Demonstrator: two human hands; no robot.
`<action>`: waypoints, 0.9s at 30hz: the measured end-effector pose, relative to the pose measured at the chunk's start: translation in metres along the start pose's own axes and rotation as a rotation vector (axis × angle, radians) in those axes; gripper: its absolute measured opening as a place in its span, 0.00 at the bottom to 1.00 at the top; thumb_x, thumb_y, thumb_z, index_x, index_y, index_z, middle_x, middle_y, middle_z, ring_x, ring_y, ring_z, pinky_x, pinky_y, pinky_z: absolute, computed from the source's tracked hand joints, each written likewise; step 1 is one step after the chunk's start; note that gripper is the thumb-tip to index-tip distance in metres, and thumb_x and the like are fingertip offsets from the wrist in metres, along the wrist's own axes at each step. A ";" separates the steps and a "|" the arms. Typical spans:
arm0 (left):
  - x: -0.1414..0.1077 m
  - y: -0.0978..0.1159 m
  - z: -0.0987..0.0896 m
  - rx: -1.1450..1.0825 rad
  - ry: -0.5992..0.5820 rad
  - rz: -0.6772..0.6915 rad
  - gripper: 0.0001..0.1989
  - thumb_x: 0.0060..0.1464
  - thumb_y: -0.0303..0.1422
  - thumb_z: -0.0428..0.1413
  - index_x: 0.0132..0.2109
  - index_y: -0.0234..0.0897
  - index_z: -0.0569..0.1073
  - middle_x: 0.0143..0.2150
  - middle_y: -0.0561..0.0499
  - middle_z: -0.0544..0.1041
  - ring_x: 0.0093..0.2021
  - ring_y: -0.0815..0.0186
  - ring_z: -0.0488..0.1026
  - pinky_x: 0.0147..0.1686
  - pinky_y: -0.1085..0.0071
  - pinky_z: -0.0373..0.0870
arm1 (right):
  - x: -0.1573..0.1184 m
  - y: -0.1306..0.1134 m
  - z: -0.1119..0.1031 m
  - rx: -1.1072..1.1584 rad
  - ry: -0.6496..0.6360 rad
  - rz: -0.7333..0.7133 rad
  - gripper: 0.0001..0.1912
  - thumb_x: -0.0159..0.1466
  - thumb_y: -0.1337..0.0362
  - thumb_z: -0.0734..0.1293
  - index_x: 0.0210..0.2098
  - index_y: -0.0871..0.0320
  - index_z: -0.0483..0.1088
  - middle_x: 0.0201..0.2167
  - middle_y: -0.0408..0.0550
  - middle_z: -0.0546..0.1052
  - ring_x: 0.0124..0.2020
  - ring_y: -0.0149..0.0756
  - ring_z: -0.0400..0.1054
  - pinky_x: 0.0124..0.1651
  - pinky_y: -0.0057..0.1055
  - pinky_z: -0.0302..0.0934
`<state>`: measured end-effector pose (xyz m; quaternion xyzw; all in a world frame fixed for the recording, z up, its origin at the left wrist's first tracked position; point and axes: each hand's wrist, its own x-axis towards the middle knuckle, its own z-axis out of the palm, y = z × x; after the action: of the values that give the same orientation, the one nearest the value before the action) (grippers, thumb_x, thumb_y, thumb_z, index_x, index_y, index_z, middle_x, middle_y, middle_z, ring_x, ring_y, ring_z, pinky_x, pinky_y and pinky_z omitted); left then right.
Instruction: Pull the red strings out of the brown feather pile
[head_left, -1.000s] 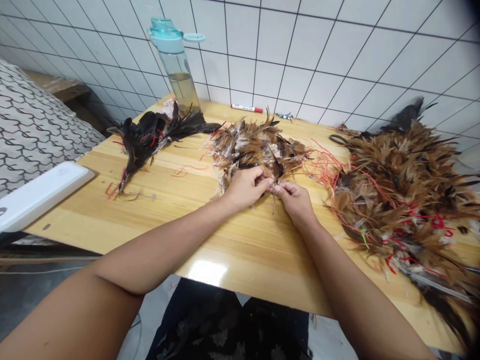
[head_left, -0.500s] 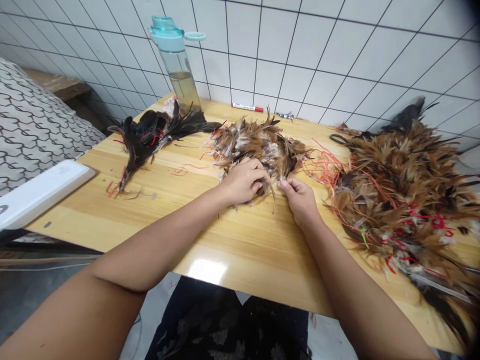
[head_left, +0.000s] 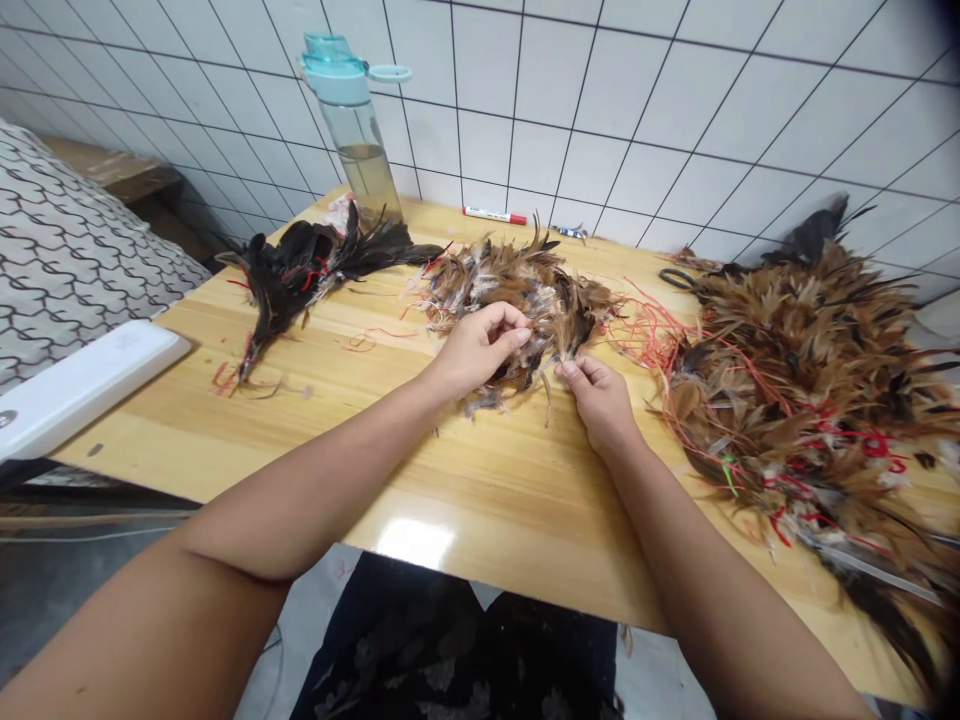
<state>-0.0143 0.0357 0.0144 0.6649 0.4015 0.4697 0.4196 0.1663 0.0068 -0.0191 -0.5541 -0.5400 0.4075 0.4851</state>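
A loose pile of brown and grey feathers [head_left: 517,275] lies mid-table. Over its front left part is my left hand [head_left: 484,345], its thumb and forefinger pinched together among the feathers; what sits between the fingertips is too small to make out. At the pile's front right edge, my right hand [head_left: 600,395] is closed, thumb against forefinger, on the pale base of some brown feathers [head_left: 568,340]. Red strings [head_left: 649,325] lie just right of the pile.
On the wooden table [head_left: 480,490] stand a water bottle [head_left: 364,150], black feathers [head_left: 300,265], a white device [head_left: 90,385], a red-capped marker [head_left: 493,215], black scissor handles [head_left: 677,278] and a large brown feather heap [head_left: 810,370]. A tiled wall rises behind.
My left hand has moved up and slightly back over the pile, its thumb now showing against the forefinger. My right hand has stayed in place.
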 end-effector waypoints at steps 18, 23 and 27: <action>-0.006 0.001 0.016 -0.236 0.008 -0.207 0.05 0.57 0.28 0.54 0.36 0.35 0.63 0.26 0.55 0.74 0.27 0.73 0.75 0.24 0.81 0.68 | 0.000 0.008 0.002 -0.181 -0.061 -0.037 0.13 0.56 0.56 0.65 0.26 0.59 0.73 0.24 0.44 0.73 0.28 0.32 0.63 0.33 0.29 0.55; -0.007 0.001 0.017 -0.206 -0.006 -0.185 0.05 0.56 0.27 0.54 0.35 0.35 0.63 0.25 0.56 0.73 0.25 0.75 0.73 0.23 0.82 0.67 | 0.002 0.012 0.002 -0.169 -0.077 -0.047 0.13 0.56 0.55 0.66 0.27 0.58 0.74 0.24 0.44 0.74 0.28 0.33 0.64 0.34 0.30 0.57; -0.008 0.000 0.017 -0.179 -0.016 -0.170 0.04 0.56 0.26 0.53 0.35 0.35 0.63 0.25 0.56 0.72 0.24 0.75 0.73 0.23 0.82 0.66 | 0.002 0.011 0.003 -0.162 -0.096 -0.058 0.13 0.56 0.54 0.66 0.25 0.58 0.72 0.23 0.42 0.72 0.27 0.32 0.63 0.33 0.29 0.56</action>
<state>0.0004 0.0255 0.0083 0.5920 0.4095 0.4611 0.5189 0.1661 0.0094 -0.0299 -0.5555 -0.6096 0.3741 0.4240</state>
